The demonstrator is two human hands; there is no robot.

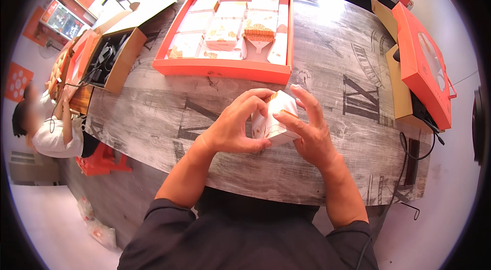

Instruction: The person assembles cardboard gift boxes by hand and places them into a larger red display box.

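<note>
Between my two hands, above the near middle of the table, is a small white carton (276, 126) with orange-brown patterning. My left hand (240, 124) grips its left side, thumb low in front and fingers curled over the upper edge. On the right side, my right hand (313, 129) presses against it with the fingers bent, one finger lying across the top. Beyond my hands stands a shallow orange-red tray box (222, 70), filled with several similar white cartons (223, 32). A gap in its front right part shows the bare tray bottom.
At the right edge an orange-red box lid with a round window (428, 65) leans by a brown carton (401, 86). A black cable (420, 158) hangs nearby. Far left, an open brown box (118, 60) holds dark cables, and another person (56, 127) sits beside it.
</note>
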